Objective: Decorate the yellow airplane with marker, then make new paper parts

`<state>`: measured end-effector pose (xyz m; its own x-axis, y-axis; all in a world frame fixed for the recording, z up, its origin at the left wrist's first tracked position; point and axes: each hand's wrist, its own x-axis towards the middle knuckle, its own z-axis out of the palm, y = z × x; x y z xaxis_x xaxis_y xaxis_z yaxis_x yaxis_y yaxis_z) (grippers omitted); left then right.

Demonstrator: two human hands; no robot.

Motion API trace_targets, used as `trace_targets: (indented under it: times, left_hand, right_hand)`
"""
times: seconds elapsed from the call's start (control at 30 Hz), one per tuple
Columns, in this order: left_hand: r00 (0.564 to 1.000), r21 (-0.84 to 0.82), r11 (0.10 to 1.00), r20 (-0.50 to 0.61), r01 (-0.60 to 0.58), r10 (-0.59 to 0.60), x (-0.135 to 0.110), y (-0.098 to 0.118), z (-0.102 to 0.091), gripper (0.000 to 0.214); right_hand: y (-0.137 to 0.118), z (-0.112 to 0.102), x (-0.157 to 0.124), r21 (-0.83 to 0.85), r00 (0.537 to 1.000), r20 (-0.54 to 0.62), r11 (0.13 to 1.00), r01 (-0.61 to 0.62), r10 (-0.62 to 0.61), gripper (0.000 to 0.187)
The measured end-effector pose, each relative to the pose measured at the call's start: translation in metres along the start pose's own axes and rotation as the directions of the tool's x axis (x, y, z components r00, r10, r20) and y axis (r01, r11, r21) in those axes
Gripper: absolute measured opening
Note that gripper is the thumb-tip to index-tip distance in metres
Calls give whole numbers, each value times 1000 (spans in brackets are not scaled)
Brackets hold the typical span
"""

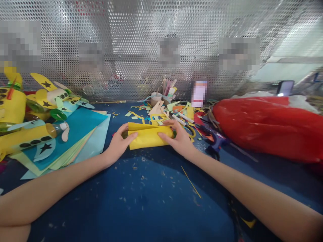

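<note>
A thin yellow paper strip (pixel 191 182) lies nearest on the blue table (pixel 141 201). Beyond it, the left hand (pixel 118 143) and right hand (pixel 178 137) clasp opposite ends of a yellow paper roll wrapped round a bottle (pixel 148 136), mid-table. Left lie stacked coloured sheets (pixel 83 134); far right, a red plastic bag (pixel 264 126).

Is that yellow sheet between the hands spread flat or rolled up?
Rolled: the yellow sheet curls into a tube, left hand and right hand holding its ends.

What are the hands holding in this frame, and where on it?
Both hold the yellow paper roll: the left hand at its left end, the right hand at its right end.
</note>
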<state>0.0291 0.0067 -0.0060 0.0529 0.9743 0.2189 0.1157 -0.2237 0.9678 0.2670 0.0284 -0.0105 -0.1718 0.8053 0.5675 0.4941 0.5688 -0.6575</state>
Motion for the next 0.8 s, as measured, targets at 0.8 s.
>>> trace_targets:
  times: [0.8]
  left_hand:
    - [999,-94,995,-43,-32,29,4,-5,2,36]
  right_hand:
    - [0,3,-3,-21,997,-28,998,-67,66,42]
